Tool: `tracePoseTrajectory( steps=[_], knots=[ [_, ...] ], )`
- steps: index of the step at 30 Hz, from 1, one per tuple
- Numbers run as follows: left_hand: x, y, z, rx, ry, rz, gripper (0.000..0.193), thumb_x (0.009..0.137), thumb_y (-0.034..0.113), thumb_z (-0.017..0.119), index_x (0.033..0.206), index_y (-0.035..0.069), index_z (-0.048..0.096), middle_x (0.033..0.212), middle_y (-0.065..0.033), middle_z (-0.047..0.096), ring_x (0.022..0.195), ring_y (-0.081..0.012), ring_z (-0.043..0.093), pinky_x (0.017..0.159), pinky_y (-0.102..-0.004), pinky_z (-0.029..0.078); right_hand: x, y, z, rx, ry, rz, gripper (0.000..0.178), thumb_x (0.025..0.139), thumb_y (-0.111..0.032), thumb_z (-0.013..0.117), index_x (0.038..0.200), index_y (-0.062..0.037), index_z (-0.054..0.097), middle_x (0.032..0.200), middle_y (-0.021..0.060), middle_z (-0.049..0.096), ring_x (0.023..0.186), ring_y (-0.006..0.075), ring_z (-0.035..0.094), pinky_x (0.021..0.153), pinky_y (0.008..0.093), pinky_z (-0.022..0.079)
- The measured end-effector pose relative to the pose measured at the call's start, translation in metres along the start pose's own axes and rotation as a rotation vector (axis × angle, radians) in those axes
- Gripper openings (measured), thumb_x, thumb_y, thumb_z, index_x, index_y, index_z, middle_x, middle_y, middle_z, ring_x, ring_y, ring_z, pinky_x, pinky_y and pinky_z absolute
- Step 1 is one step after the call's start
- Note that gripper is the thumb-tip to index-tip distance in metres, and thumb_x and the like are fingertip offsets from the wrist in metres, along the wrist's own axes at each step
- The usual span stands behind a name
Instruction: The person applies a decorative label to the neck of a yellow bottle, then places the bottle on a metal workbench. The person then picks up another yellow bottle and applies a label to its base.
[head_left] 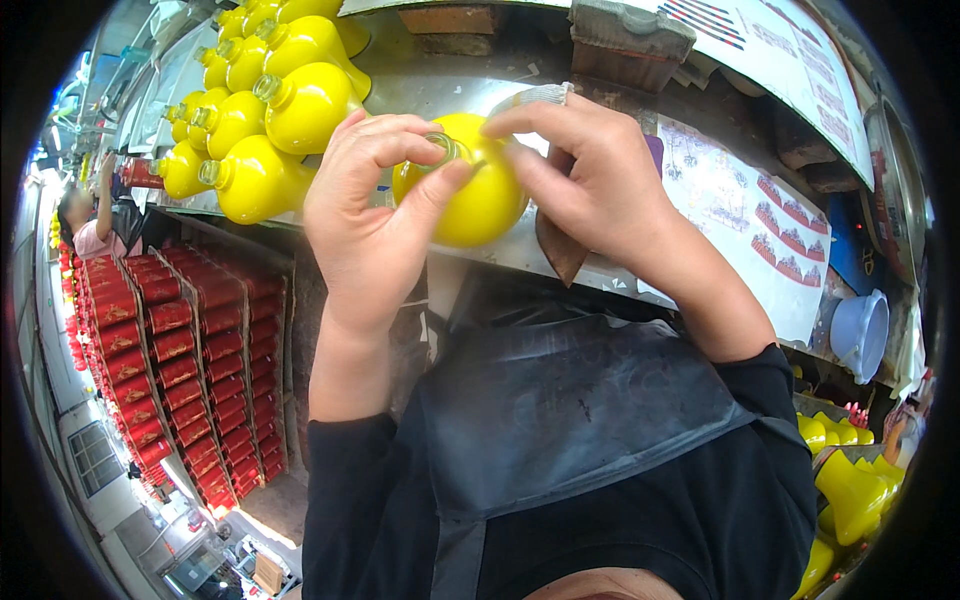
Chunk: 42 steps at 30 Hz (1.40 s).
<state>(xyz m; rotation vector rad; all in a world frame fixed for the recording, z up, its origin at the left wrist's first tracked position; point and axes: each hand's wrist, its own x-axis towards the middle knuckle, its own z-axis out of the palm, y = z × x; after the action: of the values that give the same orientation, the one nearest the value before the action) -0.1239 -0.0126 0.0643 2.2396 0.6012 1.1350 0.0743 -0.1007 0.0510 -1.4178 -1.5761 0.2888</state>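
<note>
Left hand (pixel 370 215) and right hand (pixel 585 165) – fingers pinching one round yellow bottle (pixel 470 190) at its neck – above the desk (pixel 420 90); more yellow bottles (pixel 265 110) lie behind.

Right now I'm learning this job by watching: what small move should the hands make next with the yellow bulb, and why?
Probably steady the yellow bulb with the left hand while the right hand works its neck, since both hands already clasp it above the bench and the left thumb sits at its opening.
</note>
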Motion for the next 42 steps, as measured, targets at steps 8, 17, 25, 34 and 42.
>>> tracePoseTrajectory(
  steps=[8,17,25,34,42],
  knots=[
    [-0.012,0.001,-0.003,-0.304,-0.05,-0.204,0.013,0.097,0.007,0.07,0.109,0.005,0.074,0.118,-0.0097,0.074,0.117,-0.0223,0.065,0.113,-0.0421,0.041,0.0,0.007,-0.003,0.233,-0.104,0.198,0.024,0.093,-0.02,0.072,0.111,-0.0068,0.079,0.092,0.0159,0.072,0.083,0.0283,0.068,0.075,0.0364,0.053],
    [-0.021,-0.003,0.002,-0.278,0.002,-0.14,0.022,0.1,0.002,0.062,0.118,0.003,0.074,0.121,-0.0103,0.073,0.12,-0.0251,0.063,0.108,-0.0367,0.045,-0.001,-0.001,0.012,0.31,-0.081,0.274,0.03,0.089,-0.026,0.077,0.11,-0.0046,0.079,0.094,0.0204,0.074,0.088,0.0311,0.071,0.081,0.0377,0.055],
    [-0.022,-0.001,0.005,-0.286,0.02,-0.144,0.022,0.099,0.001,0.062,0.117,0.003,0.075,0.12,-0.0099,0.073,0.12,-0.0248,0.063,0.108,-0.0369,0.045,0.002,-0.004,0.009,0.33,-0.137,0.358,0.032,0.087,-0.027,0.08,0.112,-0.0071,0.079,0.095,0.0197,0.075,0.085,0.0285,0.073,0.079,0.0371,0.056],
    [-0.017,0.001,0.008,-0.243,0.059,-0.122,0.017,0.09,0.002,0.073,0.107,0.003,0.074,0.116,-0.0103,0.073,0.113,-0.0235,0.066,0.105,-0.036,0.046,-0.003,0.003,0.008,0.367,-0.161,0.256,0.028,0.1,-0.016,0.067,0.125,-0.0069,0.074,0.07,-0.0036,0.06,0.06,-0.0001,0.052,0.055,0.0199,0.042],
    [-0.008,0.001,0.004,-0.391,0.012,-0.241,0.023,0.088,0.003,0.078,0.109,0.003,0.068,0.115,-0.0094,0.072,0.109,-0.0209,0.067,0.112,-0.0364,0.042,-0.008,-0.003,0.0,0.095,-0.109,0.165,0.033,0.088,-0.022,0.075,0.119,-0.0132,0.077,0.094,0.0185,0.067,0.087,0.0349,0.066,0.079,0.0415,0.054]
  ],
)
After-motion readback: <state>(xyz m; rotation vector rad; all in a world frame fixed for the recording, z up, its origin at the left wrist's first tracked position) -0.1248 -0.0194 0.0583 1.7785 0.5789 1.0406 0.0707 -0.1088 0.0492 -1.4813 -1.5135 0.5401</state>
